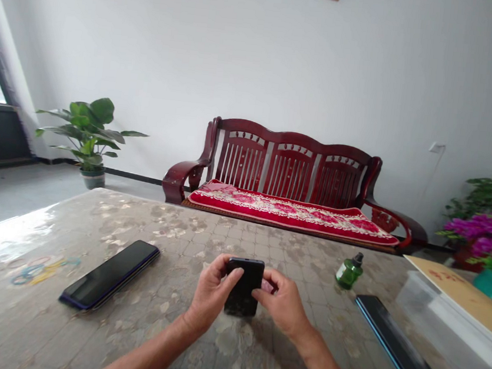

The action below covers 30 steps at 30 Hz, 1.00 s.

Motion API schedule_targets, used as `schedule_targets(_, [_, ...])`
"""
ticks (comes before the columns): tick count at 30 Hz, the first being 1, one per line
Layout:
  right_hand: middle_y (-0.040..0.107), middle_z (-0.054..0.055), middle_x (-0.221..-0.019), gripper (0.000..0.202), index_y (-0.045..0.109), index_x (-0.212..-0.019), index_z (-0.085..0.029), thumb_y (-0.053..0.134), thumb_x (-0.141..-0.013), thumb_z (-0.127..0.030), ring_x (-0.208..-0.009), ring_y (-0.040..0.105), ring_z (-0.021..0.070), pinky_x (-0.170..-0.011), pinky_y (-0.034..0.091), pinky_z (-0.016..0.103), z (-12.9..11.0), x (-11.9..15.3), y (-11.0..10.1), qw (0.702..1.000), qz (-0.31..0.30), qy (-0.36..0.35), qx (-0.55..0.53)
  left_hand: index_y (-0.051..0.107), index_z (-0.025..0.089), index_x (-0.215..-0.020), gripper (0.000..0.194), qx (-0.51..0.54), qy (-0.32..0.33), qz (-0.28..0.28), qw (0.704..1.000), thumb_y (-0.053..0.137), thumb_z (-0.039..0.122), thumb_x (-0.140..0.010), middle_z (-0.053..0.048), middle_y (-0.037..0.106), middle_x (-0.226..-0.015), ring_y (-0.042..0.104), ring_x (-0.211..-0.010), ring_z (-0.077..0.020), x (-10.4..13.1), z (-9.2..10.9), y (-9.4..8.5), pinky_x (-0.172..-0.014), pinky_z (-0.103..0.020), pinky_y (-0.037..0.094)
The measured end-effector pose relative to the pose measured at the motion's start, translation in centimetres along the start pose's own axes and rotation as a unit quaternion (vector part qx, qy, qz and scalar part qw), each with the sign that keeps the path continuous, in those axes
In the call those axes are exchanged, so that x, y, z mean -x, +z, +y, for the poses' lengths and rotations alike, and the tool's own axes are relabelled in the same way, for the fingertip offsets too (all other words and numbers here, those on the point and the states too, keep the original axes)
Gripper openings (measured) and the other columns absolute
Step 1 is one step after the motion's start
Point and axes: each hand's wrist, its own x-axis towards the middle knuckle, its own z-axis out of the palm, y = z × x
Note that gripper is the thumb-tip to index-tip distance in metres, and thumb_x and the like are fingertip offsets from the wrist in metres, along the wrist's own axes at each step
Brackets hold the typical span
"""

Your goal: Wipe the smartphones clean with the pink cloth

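Note:
A black smartphone (pixel 243 294) stands upright at the middle of the table, its dark screen facing me. My left hand (pixel 213 287) grips its left side, the thumb lying across the upper screen and the fingers behind. At the right edge, my right hand (pixel 282 301) is closed, with thumb and index finger touching the phone's side. Whether that hand pinches anything besides the edge is hidden. To the left lies a second smartphone (pixel 109 275) with a blue edge, screen up. Another smartphone (pixel 395 339) with a light-blue edge lies to the right, also screen up.
A patterned cloth covers the table (pixel 157 340). Coloured rubber bands (pixel 40 271) lie at the left. On the right stand a green pump bottle (pixel 348 271), a clear plastic box (pixel 447 326) and purple flowers (pixel 491 233). A wooden bench (pixel 292 169) stands beyond the table.

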Motion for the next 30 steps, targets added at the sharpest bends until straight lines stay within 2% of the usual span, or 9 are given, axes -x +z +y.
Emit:
schedule_targets(4, [0.062, -0.002, -0.075, 0.013, 0.067, -0.081, -0.022, 0.064, -0.071, -0.015, -0.075, 0.057, 0.0161, -0.068, 0.041, 0.026, -1.5, -0.2, -2.3, 0.981, 0.005, -0.084, 0.173, 0.063, 0.018, -0.089, 0.012, -0.091, 0.063, -0.024, 0.994, 0.064, 0.028, -0.083, 0.001, 0.064, -0.075, 0.059, -0.071, -0.0155, -0.8, 0.3, -0.7, -0.068, -0.024, 0.047])
schedule_targets(7, [0.063, -0.001, -0.079, 0.015, 0.064, -0.083, -0.023, 0.061, -0.076, -0.010, -0.079, 0.056, 0.0165, -0.070, 0.039, 0.027, -2.1, 0.0, -3.4, 0.952, -0.002, -0.149, 0.269, 0.064, 0.019, -0.086, 0.004, -0.138, 0.108, -0.062, 0.982, 0.062, 0.021, -0.083, 0.002, 0.065, -0.075, 0.061, -0.071, -0.0150, -0.9, 0.6, -0.8, -0.069, -0.024, 0.047])
schedule_targets(10, [0.062, 0.000, -0.080, 0.015, 0.061, -0.082, -0.022, 0.059, -0.081, -0.008, -0.081, 0.054, 0.0174, -0.071, 0.038, 0.028, -2.1, 0.2, -3.6, 0.914, -0.012, -0.196, 0.356, 0.064, 0.020, -0.087, 0.004, -0.177, 0.142, -0.098, 0.969, 0.060, 0.019, -0.086, 0.001, 0.066, -0.079, 0.062, -0.073, -0.0148, -0.6, 0.2, -0.8, -0.070, -0.024, 0.047])
schedule_targets(13, [0.061, 0.000, -0.081, 0.017, 0.060, -0.081, -0.023, 0.059, -0.083, -0.006, -0.081, 0.053, 0.0179, -0.071, 0.037, 0.029, -2.0, 0.4, -3.4, 0.887, -0.026, -0.217, 0.407, 0.063, 0.020, -0.086, 0.007, -0.238, 0.179, -0.125, 0.946, 0.059, 0.022, -0.091, 0.000, 0.066, -0.078, 0.062, -0.074, -0.0157, -0.1, -0.5, -0.8, -0.069, -0.025, 0.046])
schedule_targets(18, [0.061, 0.000, -0.083, 0.019, 0.060, -0.085, -0.023, 0.059, -0.084, -0.004, -0.084, 0.053, 0.0184, -0.074, 0.038, 0.031, -2.2, 0.4, -3.1, 0.870, -0.049, -0.233, 0.431, 0.063, 0.021, -0.087, 0.019, -0.331, 0.249, -0.138, 0.899, 0.052, 0.031, -0.098, -0.002, 0.065, -0.076, 0.061, -0.069, -0.0162, 0.5, -0.8, -1.0, -0.065, -0.026, 0.045])
schedule_targets(25, [0.063, 0.000, -0.085, 0.017, 0.061, -0.085, -0.023, 0.059, -0.088, -0.006, -0.085, 0.053, 0.0193, -0.075, 0.041, 0.031, -2.1, 0.3, -2.8, 0.870, -0.044, -0.228, 0.435, 0.060, 0.021, -0.100, 0.020, -0.350, 0.243, -0.190, 0.884, 0.043, 0.031, -0.102, -0.001, 0.067, -0.080, 0.064, -0.071, -0.0163, 1.4, -1.4, -1.0, -0.068, -0.026, 0.045])
schedule_targets(30, [0.065, 0.001, -0.087, 0.016, 0.064, -0.092, -0.024, 0.056, -0.092, -0.010, -0.085, 0.055, 0.0189, -0.076, 0.043, 0.030, -1.3, 0.3, -2.5, 0.878, -0.027, -0.246, 0.409, 0.060, 0.023, -0.096, 0.018, -0.353, 0.180, -0.187, 0.899, 0.044, 0.030, -0.100, 0.000, 0.069, -0.080, 0.066, -0.072, -0.0163, 1.2, -1.9, -1.2, -0.068, -0.024, 0.047])
